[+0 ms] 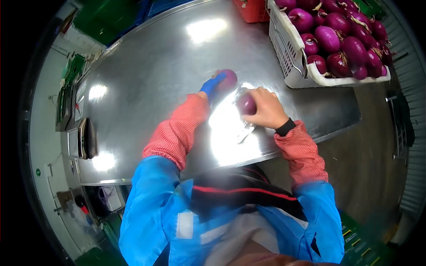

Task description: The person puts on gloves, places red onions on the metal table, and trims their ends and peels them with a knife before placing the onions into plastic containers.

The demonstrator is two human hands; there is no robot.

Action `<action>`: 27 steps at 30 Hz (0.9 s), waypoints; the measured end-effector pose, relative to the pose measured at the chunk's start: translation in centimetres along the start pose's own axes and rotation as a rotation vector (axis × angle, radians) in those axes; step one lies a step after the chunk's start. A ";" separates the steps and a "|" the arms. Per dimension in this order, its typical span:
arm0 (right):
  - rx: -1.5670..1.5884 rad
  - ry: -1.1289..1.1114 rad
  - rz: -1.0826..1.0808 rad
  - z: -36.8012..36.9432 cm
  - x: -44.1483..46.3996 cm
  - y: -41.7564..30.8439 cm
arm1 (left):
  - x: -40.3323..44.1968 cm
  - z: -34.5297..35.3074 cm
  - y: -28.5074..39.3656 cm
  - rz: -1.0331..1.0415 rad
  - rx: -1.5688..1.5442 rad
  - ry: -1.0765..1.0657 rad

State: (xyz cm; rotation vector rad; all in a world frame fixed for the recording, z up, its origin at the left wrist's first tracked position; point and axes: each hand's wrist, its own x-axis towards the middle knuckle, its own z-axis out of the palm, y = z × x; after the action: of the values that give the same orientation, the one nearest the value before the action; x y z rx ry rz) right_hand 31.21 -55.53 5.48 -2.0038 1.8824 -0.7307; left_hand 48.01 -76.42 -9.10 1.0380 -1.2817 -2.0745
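Note:
In a blue glove, my left hand [213,85] is closed on a red onion [229,79] just above the metal table [151,75]. My bare right hand [269,109] grips a second red onion [246,104], a little nearer to me and to the right. Beneath the right hand lies something shiny and crinkled that looks like clear plastic [245,133]; glare hides its outline. Parts of the left fingers are blurred and hidden behind the glove's back.
A white crate [290,66] heaped with red onions [327,40] stands at the table's right back corner, beside a red crate [252,11]. A scale [79,139] sits at the left edge. Green crates [73,73] are farther left.

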 end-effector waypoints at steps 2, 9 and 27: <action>0.238 0.173 0.103 -1.3 0.6 1.5 | 2.4 -0.2 -2.7 0.119 0.408 0.009; 0.453 0.339 0.537 2.5 4.6 10.9 | 1.7 5.6 1.6 -0.078 0.917 -0.135; 0.219 0.479 0.143 6.7 -9.7 4.7 | -34.1 -0.2 -5.4 0.290 -0.062 0.663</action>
State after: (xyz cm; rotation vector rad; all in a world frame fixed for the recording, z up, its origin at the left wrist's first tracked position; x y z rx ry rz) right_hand 30.82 -47.31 -4.16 -1.6397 2.0539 -1.4046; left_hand 68.32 -49.45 -2.09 1.2767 -0.9453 -1.3703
